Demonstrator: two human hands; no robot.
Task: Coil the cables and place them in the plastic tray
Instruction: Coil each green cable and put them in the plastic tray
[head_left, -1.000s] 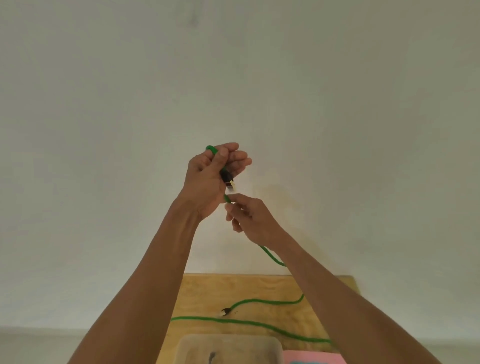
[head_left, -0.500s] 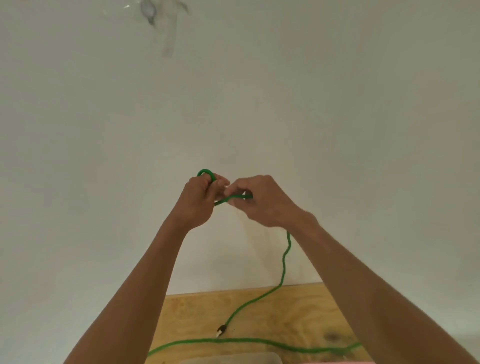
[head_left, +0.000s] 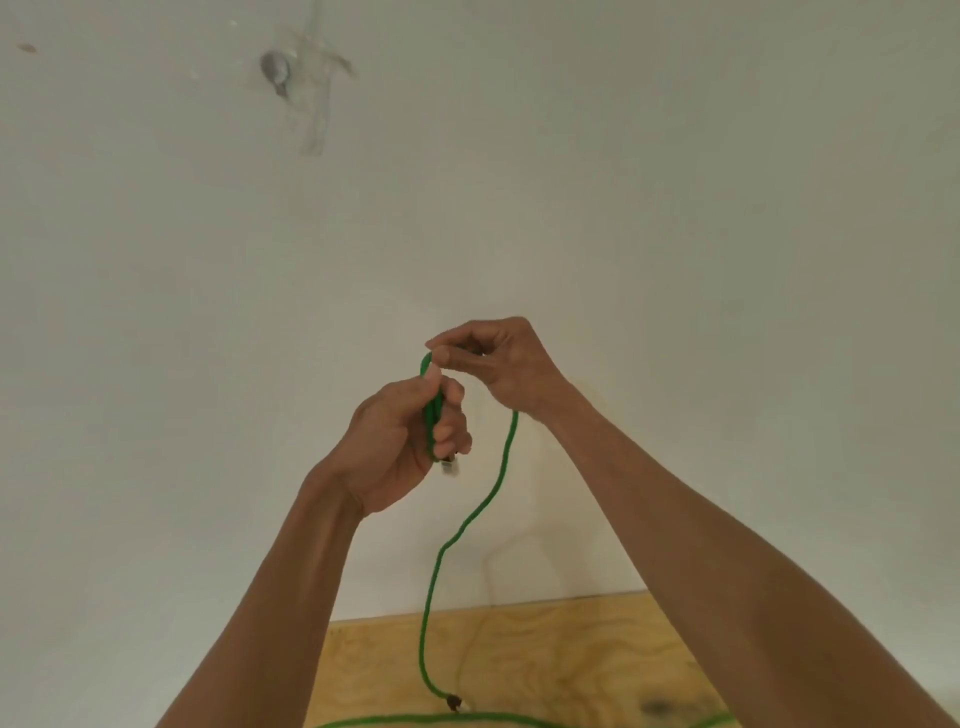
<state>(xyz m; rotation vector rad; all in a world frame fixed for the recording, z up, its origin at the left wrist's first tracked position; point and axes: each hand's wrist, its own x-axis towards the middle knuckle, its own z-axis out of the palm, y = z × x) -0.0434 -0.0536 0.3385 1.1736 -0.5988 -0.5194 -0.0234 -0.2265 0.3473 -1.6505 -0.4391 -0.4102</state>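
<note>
At the centre of the frame the left hand (head_left: 397, 447) is closed around a folded bundle of the green cable (head_left: 470, 519), the right hand (head_left: 501, 364) pinches its top loop, and the slack trails down onto the wooden table (head_left: 571, 660) at bottom.

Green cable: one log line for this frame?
stage: coiling | left hand: shut on green cable | right hand: pinching loop top | slack: hangs to wooden table | plastic tray: not visible
</note>
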